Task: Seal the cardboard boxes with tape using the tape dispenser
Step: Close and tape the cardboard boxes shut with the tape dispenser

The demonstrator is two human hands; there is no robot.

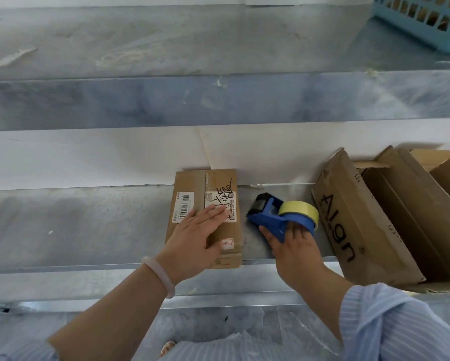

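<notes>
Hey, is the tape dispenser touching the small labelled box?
Apart. The head view shows a strip of bare metal surface between the tape dispenser and the small labelled box.

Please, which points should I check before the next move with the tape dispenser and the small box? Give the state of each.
1. Left hand steadies small box: ok, it lies flat on the top.
2. Right hand grips tape dispenser: ok, fingers curl round it.
3. Tape roll mounted: ok.
4. Free tape end ready at the roller: cannot tell.
5. Small box top closed flat: ok.
6. Tape dispenser placed on the small box: not ok, it is beside it, low over the table.
</notes>
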